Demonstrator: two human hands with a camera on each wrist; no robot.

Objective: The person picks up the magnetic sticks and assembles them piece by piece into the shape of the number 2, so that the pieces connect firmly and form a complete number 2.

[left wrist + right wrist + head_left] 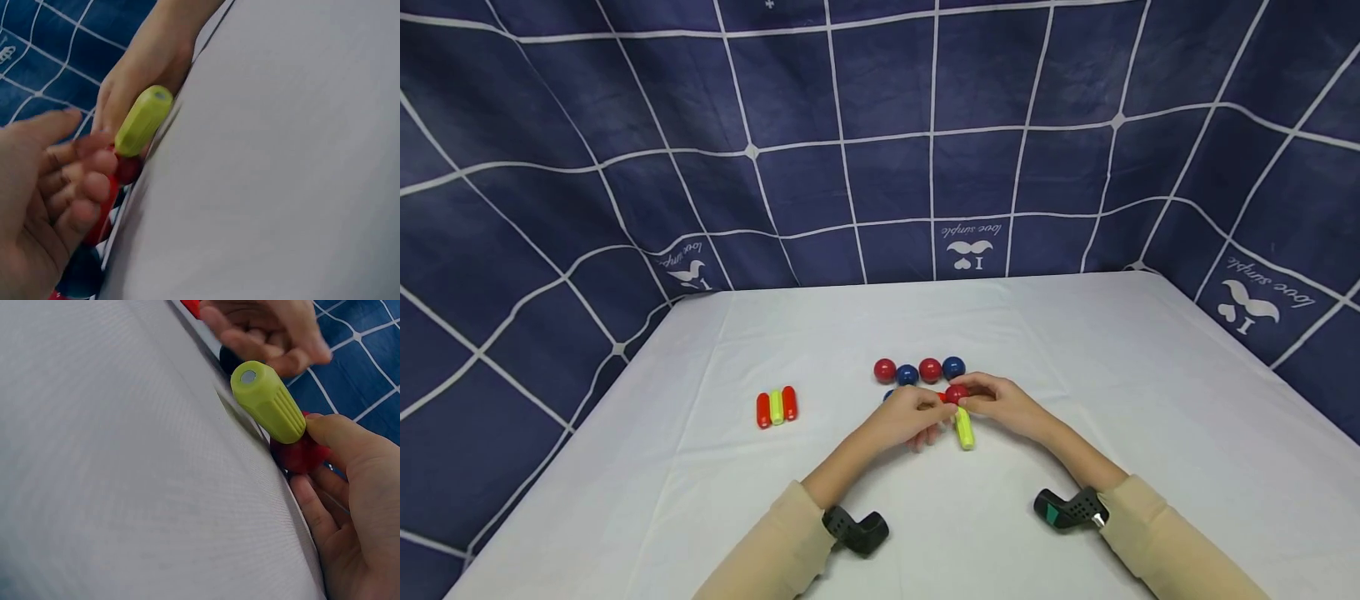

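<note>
With thumb and fingers, my right hand [1006, 408] pinches a red ball [957, 393]. A yellow magnetic stick [965, 430] is joined to that ball and points toward me; its free end shows a grey disc in the right wrist view. In the left wrist view, a red stick [107, 215] runs from the same ball toward a dark blue ball [81, 275]. My left hand [901, 418] hovers over this red stick with loosely bent fingers, its fingertips close beside the yellow stick. Part of the red stick and blue ball is hidden behind the left hand.
Behind the hands, red balls [885, 371] and blue balls [953, 367] stand in a row on the white tabletop [715, 500]. Two red sticks [763, 411] with a yellow stick [777, 408] between them lie to the left. A blue gridded cloth [880, 183] hangs behind the table.
</note>
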